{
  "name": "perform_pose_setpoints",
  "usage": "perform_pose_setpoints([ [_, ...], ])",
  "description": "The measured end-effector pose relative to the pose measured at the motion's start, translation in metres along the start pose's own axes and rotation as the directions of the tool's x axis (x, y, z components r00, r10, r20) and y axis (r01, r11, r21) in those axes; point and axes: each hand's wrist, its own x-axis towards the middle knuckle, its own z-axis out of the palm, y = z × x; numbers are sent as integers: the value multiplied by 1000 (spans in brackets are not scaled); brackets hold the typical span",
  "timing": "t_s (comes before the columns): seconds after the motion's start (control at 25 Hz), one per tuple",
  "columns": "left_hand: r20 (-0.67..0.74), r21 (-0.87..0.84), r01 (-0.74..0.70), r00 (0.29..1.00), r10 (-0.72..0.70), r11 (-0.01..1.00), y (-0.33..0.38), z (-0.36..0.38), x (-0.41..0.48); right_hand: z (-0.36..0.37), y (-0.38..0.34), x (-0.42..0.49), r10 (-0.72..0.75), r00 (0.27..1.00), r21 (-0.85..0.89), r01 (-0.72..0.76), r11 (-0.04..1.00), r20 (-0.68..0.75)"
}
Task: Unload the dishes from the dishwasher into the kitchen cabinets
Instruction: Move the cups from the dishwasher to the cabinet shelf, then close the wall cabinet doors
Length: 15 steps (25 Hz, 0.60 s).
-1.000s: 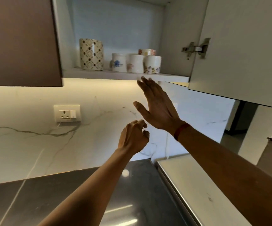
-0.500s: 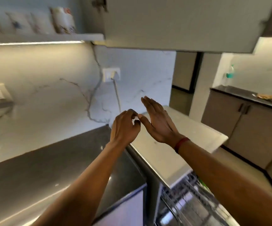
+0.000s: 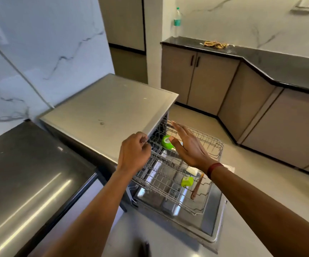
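The dishwasher (image 3: 109, 108) stands beside a dark glossy worktop (image 3: 20, 173), with its door (image 3: 214, 217) folded down flat and both wire racks drawn out over it. The upper rack (image 3: 208, 143) holds a green cup (image 3: 166, 142) lying near its inner left end, close under the edge of the dishwasher's top. The lower rack (image 3: 161, 184) carries a small green piece (image 3: 187, 181), a white item (image 3: 191, 170) partly hidden behind the right wrist, and a brown wooden utensil (image 3: 197, 188) leaning along its right side. The right hand (image 3: 188, 146) hovers over the upper rack with its fingers (image 3: 180, 128) straight, released and grasping nothing; its thumb tip sits just beside the green cup, and whether the two touch cannot be told. A red band (image 3: 214, 170) circles that wrist. The left hand (image 3: 134, 154) is raised at the front corner of the dishwasher's top, its fingers (image 3: 143, 140) clenched inward against the thumb with nothing visible in them. Across the floor, a black worktop (image 3: 279, 60) over beige cabinets (image 3: 205, 78) bears a plastic bottle (image 3: 176, 22) and a crumpled cloth (image 3: 215, 44). A cable (image 3: 20, 75) runs down the marble wall behind the dishwasher.
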Motion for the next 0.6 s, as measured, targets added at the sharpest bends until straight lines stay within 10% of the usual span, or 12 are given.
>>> perform_pose_setpoints([
  [0.6,404,-118,-44,911,89,992,-29,160,11,67,105,-98,467,884,46,-467,883,-5],
])
